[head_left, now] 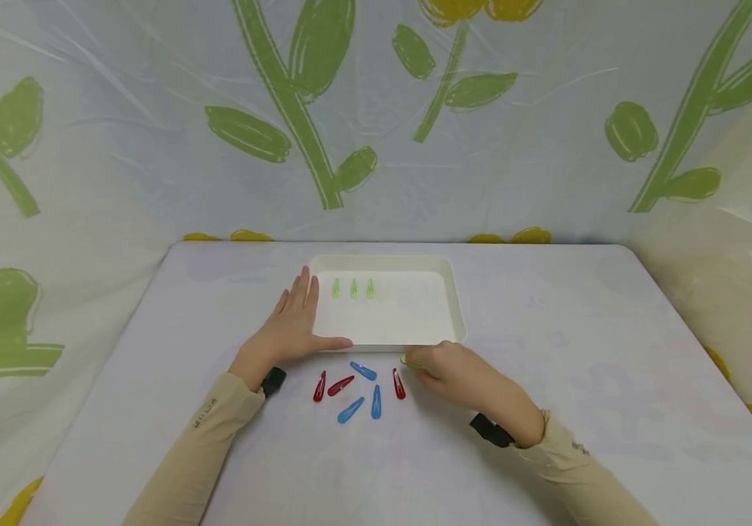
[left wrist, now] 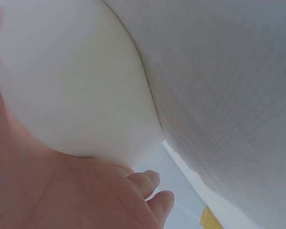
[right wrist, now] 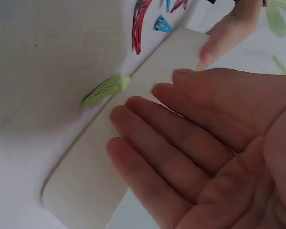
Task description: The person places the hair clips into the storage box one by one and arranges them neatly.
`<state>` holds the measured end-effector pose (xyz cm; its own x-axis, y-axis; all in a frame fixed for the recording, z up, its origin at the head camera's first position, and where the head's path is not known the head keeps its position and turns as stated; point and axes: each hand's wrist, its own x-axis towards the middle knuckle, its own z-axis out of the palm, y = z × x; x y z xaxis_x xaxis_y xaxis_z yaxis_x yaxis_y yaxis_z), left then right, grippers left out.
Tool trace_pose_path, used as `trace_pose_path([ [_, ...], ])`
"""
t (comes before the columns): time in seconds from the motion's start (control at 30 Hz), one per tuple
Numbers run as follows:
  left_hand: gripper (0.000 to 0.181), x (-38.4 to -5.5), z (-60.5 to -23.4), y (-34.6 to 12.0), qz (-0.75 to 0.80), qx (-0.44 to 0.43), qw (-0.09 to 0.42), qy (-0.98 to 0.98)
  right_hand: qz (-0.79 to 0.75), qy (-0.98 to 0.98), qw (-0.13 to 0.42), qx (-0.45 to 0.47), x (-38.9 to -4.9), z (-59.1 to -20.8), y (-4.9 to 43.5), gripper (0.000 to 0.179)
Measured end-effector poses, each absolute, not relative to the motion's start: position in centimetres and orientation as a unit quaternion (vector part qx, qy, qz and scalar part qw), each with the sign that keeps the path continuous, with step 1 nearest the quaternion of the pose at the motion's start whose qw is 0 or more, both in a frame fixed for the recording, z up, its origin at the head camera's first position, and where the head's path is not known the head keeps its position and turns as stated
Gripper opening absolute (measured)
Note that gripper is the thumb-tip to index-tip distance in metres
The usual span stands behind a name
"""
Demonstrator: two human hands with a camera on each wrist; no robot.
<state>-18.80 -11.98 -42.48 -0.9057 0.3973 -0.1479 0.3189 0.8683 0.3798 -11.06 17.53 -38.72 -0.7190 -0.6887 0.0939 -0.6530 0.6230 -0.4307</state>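
My left hand (head_left: 290, 321) lies with straight, spread fingers along the left side of a white tray (head_left: 389, 321), its thumb reaching along the front rim. The palm rests against the tray's outer wall in the left wrist view. My right hand (head_left: 451, 371) is at the tray's front right edge, fingers loosely bent. Close by its fingertips, a green snap hair clip (right wrist: 107, 90) lies beside the tray wall, with a visible gap to the fingers in the right wrist view. Three more green hair clips (head_left: 354, 289) stand in a row inside the tray at its back left.
In front of the tray, three red hair clips (head_left: 340, 386) and three blue hair clips (head_left: 351, 410) lie scattered on the pale table (head_left: 547, 314). A cloth backdrop (head_left: 172, 146) with painted leaves rises behind the table's far edge.
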Motion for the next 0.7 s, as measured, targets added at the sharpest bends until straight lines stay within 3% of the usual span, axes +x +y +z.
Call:
trace_pose_path([
  [0.4,0.141,-18.86,-42.58,-12.12,0.177,0.184,0.105,0.961,-0.187,0.908,0.059,-0.371,-11.13,-39.57,17.43,0.018],
  [0.7,0.14,-18.87,-42.65,-12.02,0.179,0.186,0.11,0.96,-0.167,0.923,0.075,-0.339,-10.98,-39.64,17.4,0.035],
])
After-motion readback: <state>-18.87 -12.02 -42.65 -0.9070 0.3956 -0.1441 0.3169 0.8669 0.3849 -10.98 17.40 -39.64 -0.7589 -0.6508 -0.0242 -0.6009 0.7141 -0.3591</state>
